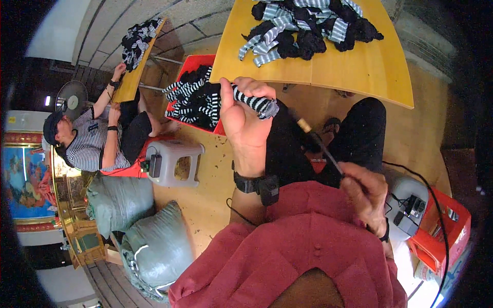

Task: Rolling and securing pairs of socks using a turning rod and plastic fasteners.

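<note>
My left hand (247,115), raised below the table's near edge, has its fingers curled round a black-and-white striped fabric tube (252,102). The tube's bunched, greyish end sticks out past my fingertips. Lower and to the right, my right hand (363,187) is closed on a slim dark rod (327,154). A pale wood-coloured section (304,125) shows near the rod's far end, which points up toward the tube but stays apart from it. What the rod's tip is like is too blurred to tell.
Striped and black fabric pieces (308,28) lie heaped on the yellow table (359,69). A red crate (218,126) holds more striped pieces. Another person (97,138) sits at a second table, left. Around stand stools (177,161), stuffed sacks (154,251), and a hanging black cable (436,205).
</note>
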The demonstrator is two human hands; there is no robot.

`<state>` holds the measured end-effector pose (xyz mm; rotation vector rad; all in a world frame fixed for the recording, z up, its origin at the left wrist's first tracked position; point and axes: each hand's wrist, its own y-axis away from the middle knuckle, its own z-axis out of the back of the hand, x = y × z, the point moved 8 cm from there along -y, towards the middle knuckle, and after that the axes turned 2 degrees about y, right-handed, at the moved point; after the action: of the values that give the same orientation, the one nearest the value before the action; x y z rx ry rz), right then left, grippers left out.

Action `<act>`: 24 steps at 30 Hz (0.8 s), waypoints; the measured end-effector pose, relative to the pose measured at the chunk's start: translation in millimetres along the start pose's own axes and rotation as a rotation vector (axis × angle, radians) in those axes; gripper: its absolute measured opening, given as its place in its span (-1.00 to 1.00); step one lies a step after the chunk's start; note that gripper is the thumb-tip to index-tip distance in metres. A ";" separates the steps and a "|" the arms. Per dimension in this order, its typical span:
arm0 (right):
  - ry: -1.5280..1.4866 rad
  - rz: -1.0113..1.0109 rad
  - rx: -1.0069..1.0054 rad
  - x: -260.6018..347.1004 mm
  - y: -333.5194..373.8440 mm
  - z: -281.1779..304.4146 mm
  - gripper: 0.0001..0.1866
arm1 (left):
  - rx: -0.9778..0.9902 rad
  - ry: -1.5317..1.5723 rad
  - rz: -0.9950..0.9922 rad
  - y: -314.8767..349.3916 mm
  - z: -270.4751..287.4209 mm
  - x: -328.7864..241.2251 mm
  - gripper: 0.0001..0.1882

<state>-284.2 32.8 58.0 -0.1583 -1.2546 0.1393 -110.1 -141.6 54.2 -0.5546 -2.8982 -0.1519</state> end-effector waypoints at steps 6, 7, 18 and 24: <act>0.064 0.068 0.006 6.4 -9.4 -13.9 -0.72 | -0.024 -0.029 0.028 3.3 -3.0 12.7 -0.72; 0.078 0.080 0.013 6.5 -10.4 -15.7 -0.73 | 0.028 -0.069 0.055 4.2 -7.6 17.2 -0.70; 0.013 -0.067 -0.055 -18.8 -10.1 -42.7 -0.80 | 0.173 -0.769 -0.035 39.2 -17.7 56.6 -0.65; 0.059 0.050 -0.197 -4.9 -2.1 -44.5 -0.88 | 0.184 -0.800 -0.132 59.5 -21.8 62.9 -0.64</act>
<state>-243.3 27.9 40.5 -0.3616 -1.2049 0.0536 -141.7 -67.1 92.1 -0.4646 -3.6586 0.4136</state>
